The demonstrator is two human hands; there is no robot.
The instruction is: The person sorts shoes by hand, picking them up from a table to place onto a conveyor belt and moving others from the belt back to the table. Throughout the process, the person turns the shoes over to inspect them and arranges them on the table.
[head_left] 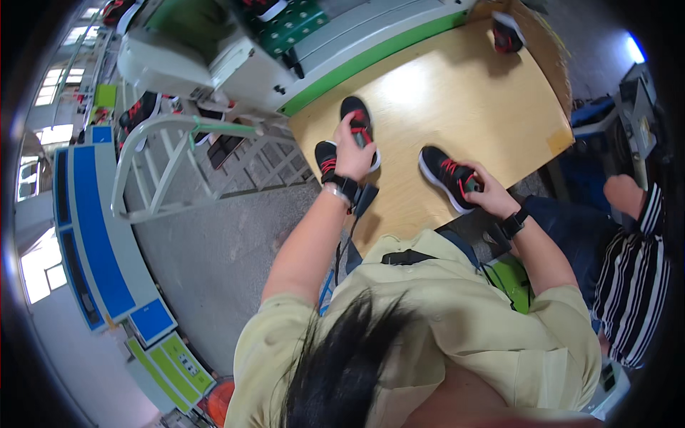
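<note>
My left hand [351, 151] is closed on the upper of a black sneaker [352, 108] with red laces and a white sole, at the left part of the wooden table. A second black sneaker [325, 154] with red laces lies just left of that hand, partly covered by it. Farther right, my right hand [491, 194] grips another sneaker [441, 171] by its opening, thumb and fingers at the collar. Its toe points up and to the left, away from me. Both wrists wear dark bands.
The light wooden table [457, 93] carries one more shoe [506, 34] at its far right corner. Beyond it runs a machine with a green edge [378, 60]. A white metal rack [171, 164] stands at left. Close on my right is a person in a striped sleeve [635, 278].
</note>
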